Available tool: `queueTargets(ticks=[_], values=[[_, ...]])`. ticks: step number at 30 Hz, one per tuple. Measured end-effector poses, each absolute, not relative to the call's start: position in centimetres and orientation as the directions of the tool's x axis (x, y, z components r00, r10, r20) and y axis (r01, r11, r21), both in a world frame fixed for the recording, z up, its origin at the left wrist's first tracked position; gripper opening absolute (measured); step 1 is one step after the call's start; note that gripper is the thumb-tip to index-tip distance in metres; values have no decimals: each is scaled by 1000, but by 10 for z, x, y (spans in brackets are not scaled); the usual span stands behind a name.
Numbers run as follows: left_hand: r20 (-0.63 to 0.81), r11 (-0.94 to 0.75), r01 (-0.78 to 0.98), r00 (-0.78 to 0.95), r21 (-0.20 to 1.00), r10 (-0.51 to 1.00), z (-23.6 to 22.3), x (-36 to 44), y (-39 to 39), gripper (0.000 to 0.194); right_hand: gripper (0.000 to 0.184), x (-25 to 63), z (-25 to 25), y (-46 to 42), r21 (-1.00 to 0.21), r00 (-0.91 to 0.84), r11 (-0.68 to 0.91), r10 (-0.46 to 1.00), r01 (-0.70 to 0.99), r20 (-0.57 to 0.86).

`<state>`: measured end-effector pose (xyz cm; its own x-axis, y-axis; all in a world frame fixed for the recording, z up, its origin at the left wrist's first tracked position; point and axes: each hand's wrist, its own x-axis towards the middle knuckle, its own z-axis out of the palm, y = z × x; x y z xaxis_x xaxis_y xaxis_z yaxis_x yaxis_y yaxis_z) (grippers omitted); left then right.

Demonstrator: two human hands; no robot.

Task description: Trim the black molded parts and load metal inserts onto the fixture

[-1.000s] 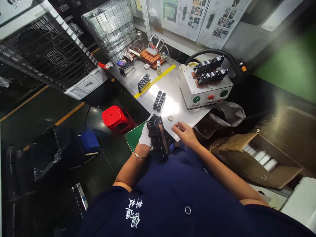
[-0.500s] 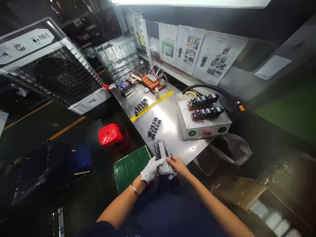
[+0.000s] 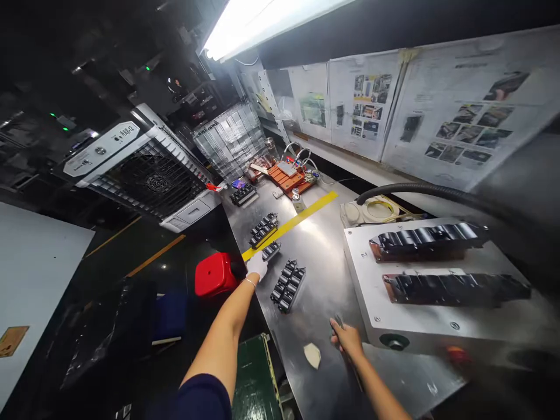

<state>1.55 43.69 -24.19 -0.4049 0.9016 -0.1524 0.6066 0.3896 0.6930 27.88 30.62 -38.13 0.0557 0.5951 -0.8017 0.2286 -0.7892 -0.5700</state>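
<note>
Left hand [image 3: 257,266], gloved, gripped black ribbed part [image 3: 271,251]; right hand [image 3: 349,340], apart at 4 o'clock, clamped thin dark tool [image 3: 358,378].

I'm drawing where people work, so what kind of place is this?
It looks like a factory workshop. There's a metal workbench with rows of matching black parts, and sheets with pictures on the wall behind it.
</note>
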Motion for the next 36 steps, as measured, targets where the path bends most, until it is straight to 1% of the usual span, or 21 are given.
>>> queueTargets(ticks=[3,6,10,15,17,20,24,28,30,31,33,34,36], values=[[-192,551,655,-539,517,820,-265,21,464,34,42,279,-397,304,-575,64,-782,604,242,-794],[-143,584,684,-588,438,796,-277,18,485,45,46,277,-415,300,-579,78,-773,614,259,-785],[-95,595,696,-615,402,783,-277,4,511,53,49,275,-438,295,-562,101,-784,602,265,-792],[-81,651,648,-681,396,728,-269,3,527,45,50,273,-447,294,-554,85,-790,591,264,-802],[-95,648,646,-674,404,732,-267,12,519,47,49,273,-442,297,-564,76,-782,600,264,-796],[-141,601,678,-606,424,783,-265,29,481,52,50,274,-425,303,-582,80,-760,625,289,-777],[-247,569,700,-514,431,821,-266,49,379,56,47,273,-394,310,-607,51,-721,657,334,-753],[-358,613,689,-500,388,789,-278,42,251,51,33,271,-369,306,-637,78,-705,687,313,-722],[-400,641,678,-509,359,762,-285,32,197,47,19,269,-355,299,-680,118,-659,741,323,-661],[-427,658,673,-514,338,744,-286,28,175,47,17,267,-346,293,-703,139,-627,771,335,-621],[-465,671,662,-504,333,728,-283,26,142,44,34,261,-325,275,-742,169,-560,825,369,-539],[-492,666,655,-475,356,730,-278,30,131,42,42,257,-314,262,-755,173,-528,847,388,-503],[-555,618,649,-343,443,758,-265,44,118,32,47,245,-289,229,-779,150,-467,882,419,-448]])
